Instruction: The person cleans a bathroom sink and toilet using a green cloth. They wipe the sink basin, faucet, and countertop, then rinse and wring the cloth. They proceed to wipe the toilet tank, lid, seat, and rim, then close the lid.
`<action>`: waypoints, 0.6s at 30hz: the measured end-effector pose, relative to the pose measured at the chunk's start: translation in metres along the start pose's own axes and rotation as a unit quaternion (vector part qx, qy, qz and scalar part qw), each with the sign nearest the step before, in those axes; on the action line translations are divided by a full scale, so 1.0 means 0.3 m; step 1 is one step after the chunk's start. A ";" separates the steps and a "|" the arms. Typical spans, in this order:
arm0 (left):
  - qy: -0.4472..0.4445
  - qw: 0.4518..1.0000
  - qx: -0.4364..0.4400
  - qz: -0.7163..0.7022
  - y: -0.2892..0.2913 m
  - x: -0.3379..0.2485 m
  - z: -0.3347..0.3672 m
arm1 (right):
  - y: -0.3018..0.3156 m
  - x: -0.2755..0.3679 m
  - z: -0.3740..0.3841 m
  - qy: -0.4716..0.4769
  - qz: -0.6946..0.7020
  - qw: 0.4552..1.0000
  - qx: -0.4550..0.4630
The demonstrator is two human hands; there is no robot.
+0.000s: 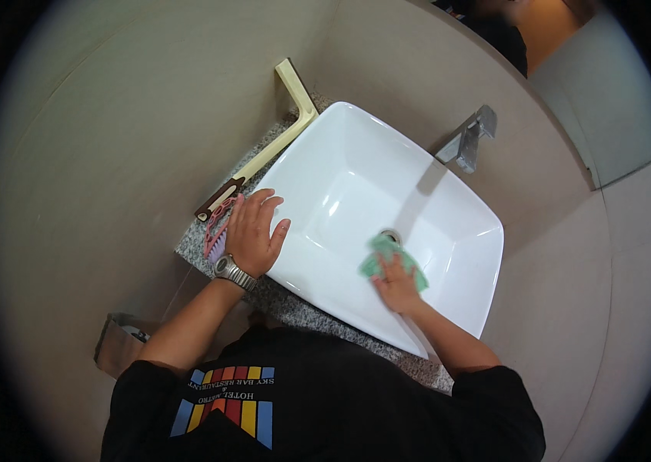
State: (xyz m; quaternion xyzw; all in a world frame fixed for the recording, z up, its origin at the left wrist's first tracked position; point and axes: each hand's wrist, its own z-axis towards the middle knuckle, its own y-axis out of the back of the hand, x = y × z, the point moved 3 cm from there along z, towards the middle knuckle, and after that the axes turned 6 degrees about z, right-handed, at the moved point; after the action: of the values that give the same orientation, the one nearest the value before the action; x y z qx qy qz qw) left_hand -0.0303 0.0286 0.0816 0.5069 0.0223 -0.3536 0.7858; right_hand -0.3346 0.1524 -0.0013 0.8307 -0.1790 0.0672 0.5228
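Observation:
In the white washbasin (pixel 352 165), my right hand (pixel 398 286) presses a green cleaning cloth (pixel 410 266) against the inner surface, just in front of the drain (pixel 392 236). The cloth is bunched beneath my fingers and slightly blurred. My left hand (pixel 255 232), with a metal watch (pixel 233 271) at the wrist, lies on the basin's left rim, its fingers stretched out and holding nothing. Close beside it, a pink brush (pixel 219 223) with purple bristles is partly covered by the hand.
A cream squeegee (pixel 283 138) with a brown edge leans in the corner left of the basin. A metal faucet (pixel 468 140) juts from the back wall below a mirror (pixel 610 108). Speckled granite counter (pixel 302 306) borders the basin; a metal holder (pixel 115 343) is low at left.

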 end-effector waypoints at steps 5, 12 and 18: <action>-0.005 1.000 -0.006 -0.012 -0.003 -0.001 -0.008 | 0.101 -0.169 0.247 -0.132 0.031 0.965 -0.226; -0.004 1.000 -0.017 0.019 -0.015 0.006 -0.008 | 0.010 0.349 0.503 0.052 0.013 0.980 -0.192; -0.009 0.999 -0.028 0.019 -0.033 0.013 -0.005 | -0.070 0.459 0.178 0.189 0.150 0.967 0.081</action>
State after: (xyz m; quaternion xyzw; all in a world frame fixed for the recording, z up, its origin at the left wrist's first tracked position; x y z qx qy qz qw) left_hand -0.0325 0.0255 0.0717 0.4820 0.0155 -0.3424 0.8064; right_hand -0.2035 0.0816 -0.0017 0.8062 -0.1930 0.3148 0.4621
